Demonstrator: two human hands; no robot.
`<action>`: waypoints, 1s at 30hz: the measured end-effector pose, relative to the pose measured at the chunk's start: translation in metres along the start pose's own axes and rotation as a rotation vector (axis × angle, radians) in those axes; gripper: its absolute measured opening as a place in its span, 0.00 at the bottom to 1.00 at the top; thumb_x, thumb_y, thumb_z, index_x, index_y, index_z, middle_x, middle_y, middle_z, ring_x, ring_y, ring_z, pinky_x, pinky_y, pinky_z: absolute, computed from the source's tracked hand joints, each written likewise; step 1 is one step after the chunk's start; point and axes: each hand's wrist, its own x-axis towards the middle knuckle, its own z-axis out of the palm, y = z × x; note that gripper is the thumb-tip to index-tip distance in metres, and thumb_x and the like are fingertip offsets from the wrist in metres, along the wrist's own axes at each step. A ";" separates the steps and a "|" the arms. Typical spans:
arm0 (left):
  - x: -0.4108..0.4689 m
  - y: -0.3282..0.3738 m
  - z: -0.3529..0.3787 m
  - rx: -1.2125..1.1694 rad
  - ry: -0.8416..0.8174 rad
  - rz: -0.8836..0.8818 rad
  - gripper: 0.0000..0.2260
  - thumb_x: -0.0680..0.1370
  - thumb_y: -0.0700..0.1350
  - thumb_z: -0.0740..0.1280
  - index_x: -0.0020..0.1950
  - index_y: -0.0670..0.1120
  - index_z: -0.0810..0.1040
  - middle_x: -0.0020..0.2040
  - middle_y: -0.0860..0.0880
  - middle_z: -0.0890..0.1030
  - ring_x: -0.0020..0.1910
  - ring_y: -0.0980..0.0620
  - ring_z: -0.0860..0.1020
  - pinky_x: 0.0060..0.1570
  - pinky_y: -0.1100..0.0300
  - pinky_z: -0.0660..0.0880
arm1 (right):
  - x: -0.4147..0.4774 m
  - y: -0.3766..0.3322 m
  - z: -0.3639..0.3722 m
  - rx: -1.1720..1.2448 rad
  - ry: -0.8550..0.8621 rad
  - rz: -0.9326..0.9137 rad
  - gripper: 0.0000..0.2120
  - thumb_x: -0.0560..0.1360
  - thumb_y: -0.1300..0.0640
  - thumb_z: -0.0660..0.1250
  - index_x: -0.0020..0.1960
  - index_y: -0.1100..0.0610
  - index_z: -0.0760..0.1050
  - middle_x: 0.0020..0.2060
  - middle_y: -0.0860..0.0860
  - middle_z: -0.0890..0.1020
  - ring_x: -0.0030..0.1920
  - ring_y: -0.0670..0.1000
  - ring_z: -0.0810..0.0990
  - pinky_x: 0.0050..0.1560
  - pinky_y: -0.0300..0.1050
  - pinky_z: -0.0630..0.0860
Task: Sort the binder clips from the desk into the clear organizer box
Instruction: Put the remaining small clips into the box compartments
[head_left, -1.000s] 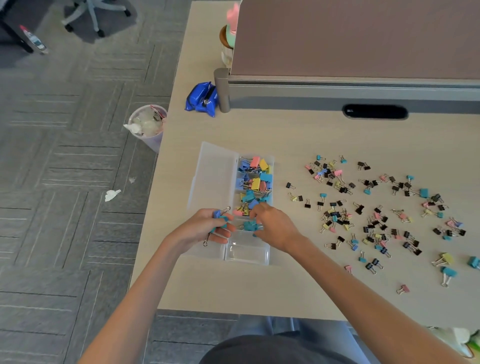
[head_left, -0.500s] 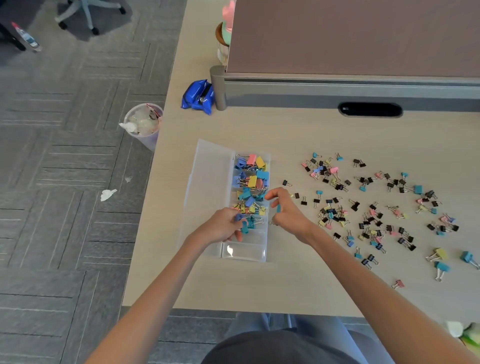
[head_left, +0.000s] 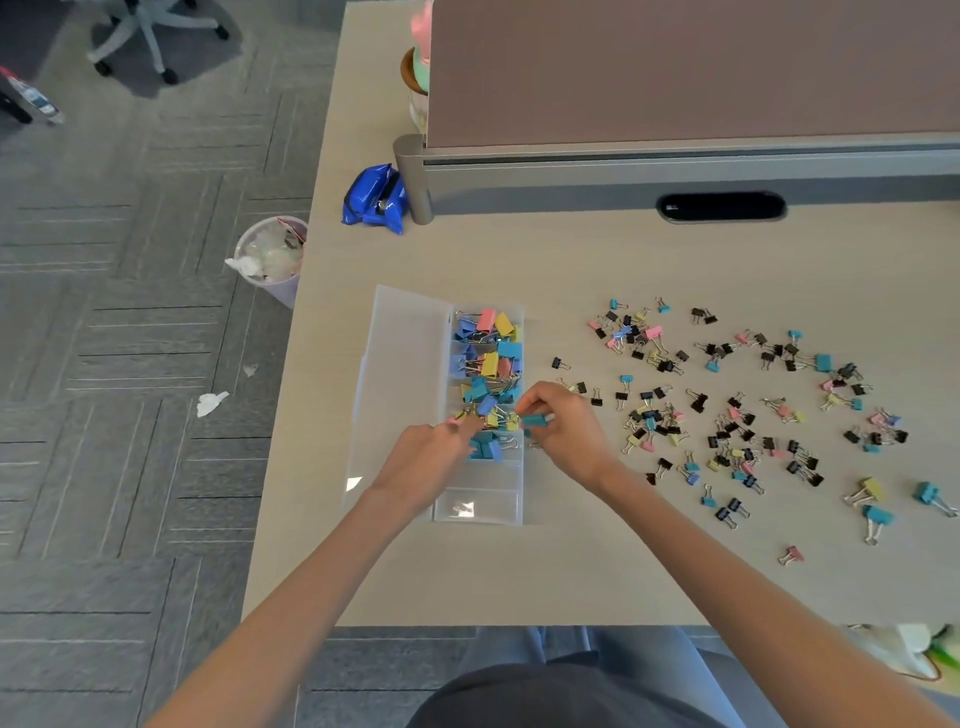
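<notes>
Binder clips (head_left: 823, 362), head view: dozens, too many for counting, are lying loose on the counter (head_left: 571, 571) right of one clear organizer box (head_left: 405, 364). Right hand (head_left: 571, 441) grip is pinching one teal clip (head_left: 535, 420) at the box's rim. Left hand (head_left: 426, 462) is hovering in the box, grip unclear. Risk: released early, the teal clip could be dropping outside.

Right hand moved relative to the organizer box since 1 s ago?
Yes. The right hand shifted rightward: it was over the compartments of the organizer box, and now sits just past its right wall, pinching a teal clip.
</notes>
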 end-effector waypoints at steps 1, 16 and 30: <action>-0.001 0.001 -0.002 -0.025 0.019 -0.015 0.17 0.76 0.46 0.69 0.63 0.47 0.71 0.42 0.47 0.83 0.33 0.44 0.81 0.28 0.57 0.69 | -0.001 -0.001 0.003 0.005 0.001 -0.033 0.14 0.70 0.74 0.66 0.46 0.56 0.76 0.44 0.47 0.79 0.48 0.47 0.79 0.47 0.37 0.78; -0.017 0.002 -0.005 -0.477 0.135 -0.395 0.07 0.78 0.46 0.68 0.53 0.51 0.84 0.43 0.56 0.71 0.37 0.54 0.71 0.35 0.61 0.62 | 0.000 -0.007 0.026 0.117 0.007 0.018 0.16 0.67 0.73 0.70 0.46 0.53 0.77 0.42 0.43 0.79 0.45 0.45 0.74 0.43 0.37 0.75; -0.016 0.001 -0.004 -0.594 0.146 -0.365 0.11 0.78 0.41 0.66 0.56 0.52 0.83 0.48 0.53 0.81 0.40 0.54 0.75 0.36 0.61 0.65 | -0.009 0.012 0.035 -0.439 0.059 -0.268 0.10 0.68 0.67 0.72 0.42 0.54 0.77 0.43 0.46 0.80 0.48 0.50 0.75 0.48 0.38 0.65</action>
